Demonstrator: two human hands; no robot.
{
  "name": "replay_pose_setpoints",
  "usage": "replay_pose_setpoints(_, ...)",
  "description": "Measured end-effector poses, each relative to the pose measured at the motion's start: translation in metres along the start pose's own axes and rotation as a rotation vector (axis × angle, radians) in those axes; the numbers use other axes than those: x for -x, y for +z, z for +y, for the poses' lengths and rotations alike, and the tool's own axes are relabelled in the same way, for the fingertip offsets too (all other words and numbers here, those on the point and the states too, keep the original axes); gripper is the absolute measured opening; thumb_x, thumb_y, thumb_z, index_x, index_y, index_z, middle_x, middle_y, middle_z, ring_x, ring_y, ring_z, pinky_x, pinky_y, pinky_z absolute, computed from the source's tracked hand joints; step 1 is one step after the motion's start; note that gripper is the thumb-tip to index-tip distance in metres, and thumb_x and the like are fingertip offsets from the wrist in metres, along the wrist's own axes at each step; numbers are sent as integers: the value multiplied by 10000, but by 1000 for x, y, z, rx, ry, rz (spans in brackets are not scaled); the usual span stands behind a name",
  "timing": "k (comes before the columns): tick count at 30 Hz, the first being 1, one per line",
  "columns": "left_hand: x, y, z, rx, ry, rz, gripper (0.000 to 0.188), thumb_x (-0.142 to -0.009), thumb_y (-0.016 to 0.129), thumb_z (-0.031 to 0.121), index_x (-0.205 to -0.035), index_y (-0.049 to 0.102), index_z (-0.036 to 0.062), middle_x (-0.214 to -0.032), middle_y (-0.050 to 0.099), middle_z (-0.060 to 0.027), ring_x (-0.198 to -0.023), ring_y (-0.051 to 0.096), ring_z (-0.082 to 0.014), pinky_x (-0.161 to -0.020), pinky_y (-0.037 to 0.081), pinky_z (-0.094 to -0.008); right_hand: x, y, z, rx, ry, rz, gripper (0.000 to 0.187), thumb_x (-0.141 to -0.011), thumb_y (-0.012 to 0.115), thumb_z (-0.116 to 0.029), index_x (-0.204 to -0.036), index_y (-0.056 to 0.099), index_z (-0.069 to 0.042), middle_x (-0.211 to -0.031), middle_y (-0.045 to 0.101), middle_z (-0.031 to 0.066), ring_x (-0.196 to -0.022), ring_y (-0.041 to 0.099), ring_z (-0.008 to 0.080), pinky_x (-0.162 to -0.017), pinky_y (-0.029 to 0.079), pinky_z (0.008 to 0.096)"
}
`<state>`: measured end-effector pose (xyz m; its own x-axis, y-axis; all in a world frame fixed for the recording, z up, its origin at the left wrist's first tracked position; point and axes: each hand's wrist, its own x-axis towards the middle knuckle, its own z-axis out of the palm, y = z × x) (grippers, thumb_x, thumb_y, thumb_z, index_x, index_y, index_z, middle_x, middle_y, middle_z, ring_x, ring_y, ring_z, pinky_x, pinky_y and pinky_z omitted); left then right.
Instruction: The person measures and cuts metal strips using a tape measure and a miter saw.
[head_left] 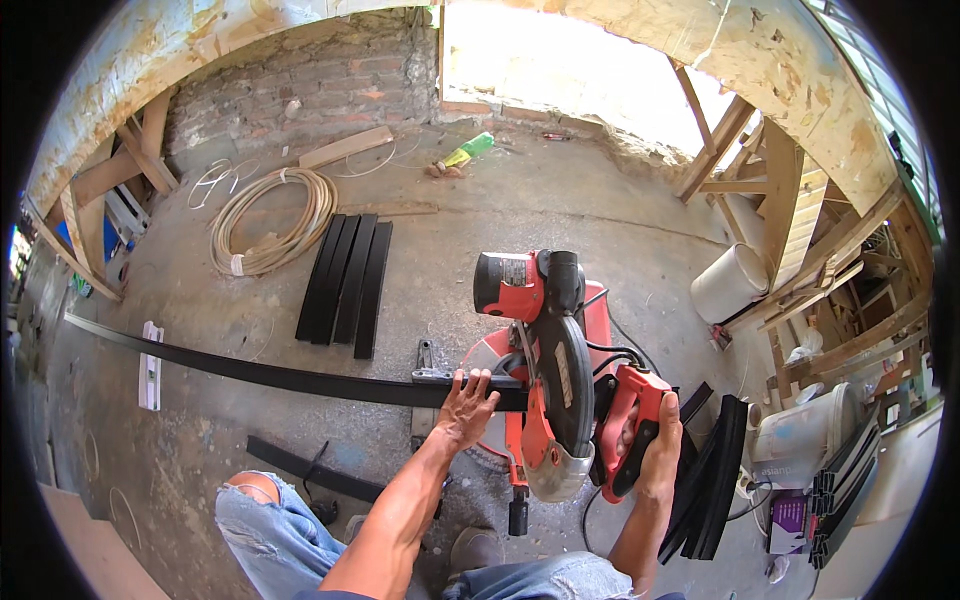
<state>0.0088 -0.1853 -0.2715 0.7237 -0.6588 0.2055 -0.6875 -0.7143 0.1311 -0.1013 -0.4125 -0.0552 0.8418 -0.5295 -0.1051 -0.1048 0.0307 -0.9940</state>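
Note:
A red and black miter saw (pixel 565 370) stands on the floor in front of me. Its round blade guard and motor are upright at the middle. My right hand (pixel 655 450) is wrapped round the saw's red and black handle (pixel 630 430). A long black profile bar (pixel 290 374) runs from the far left to the saw, lying against its fence. My left hand (pixel 466 410) holds the bar's right end against the fence, close left of the blade guard, with fingertips over the top. The bar's cut end and the blade's edge are hidden behind the guard.
Short black profiles (pixel 345 285) lie beyond the bar, near a coiled pale hose (pixel 272 222). A white block (pixel 150 366) sits under the bar's left part. More black pieces (pixel 705 480), a white bucket (pixel 729 283) and scrap wood crowd the right. A green bottle (pixel 468 150) lies farther back.

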Motion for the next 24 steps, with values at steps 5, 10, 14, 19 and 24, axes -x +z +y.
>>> replay_pose_setpoints(5,-1,-1,1,-1,-4,-11,371,-782,780,252,-1110,666,125,-1360,457,-159,-1335,391,-322,-1142,226,-559,0,-3,1,-10,-12,-26,736,-979,375,-720,-890,616,-30,-592,544,17,-477,548,92,-425,428,233)
replay_pose_setpoints(10,-1,-4,0,10,-2,-23,351,-797,753,234,-1114,663,112,-1345,454,-165,-1337,383,-328,-1143,232,-560,-1,-3,5,-15,-18,-23,736,-979,377,-719,-892,617,-29,-594,546,18,-477,544,92,-426,423,237)
replay_pose_setpoints(14,-1,-4,1,26,-1,-36,339,-810,727,213,-1124,659,105,-1345,446,-173,-1338,373,-333,-1146,237,-562,-2,-6,9,-16,-26,-37,719,-982,380,-712,-881,611,-39,-597,552,13,-479,541,88,-430,421,239)
replay_pose_setpoints(19,-1,-4,0,23,-1,-35,330,-805,723,198,-1115,659,106,-1341,448,-171,-1332,378,-333,-1145,236,-563,0,-5,10,-12,-27,-22,716,-982,381,-712,-876,609,-41,-599,559,13,-481,543,87,-426,420,241)
replay_pose_setpoints(24,-2,-2,1,-1,-6,-20,308,-807,704,178,-1103,659,105,-1327,455,-169,-1322,387,-329,-1143,239,-560,1,-3,9,-7,-27,-17,738,-980,368,-721,-883,613,-32,-599,562,21,-478,545,91,-418,420,241)
